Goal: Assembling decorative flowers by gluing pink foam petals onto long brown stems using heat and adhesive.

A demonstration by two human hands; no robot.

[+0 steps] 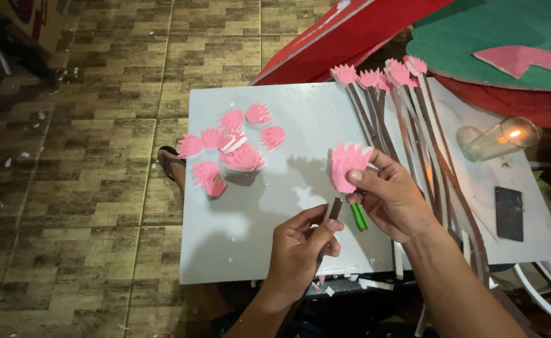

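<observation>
Pink paper flowers (235, 145) lie on a pale grey board (300, 206) over brown mottled floor tiles (81, 188).

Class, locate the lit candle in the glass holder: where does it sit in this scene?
In the head view, the candle in its glass holder lies on the right part of the white board, right of the row of pink-tipped stems and above the dark rectangular block.

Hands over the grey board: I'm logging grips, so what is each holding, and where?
Right hand pinches a pink foam flower head at its base. Left hand grips a dark strip near its upper end.
</observation>
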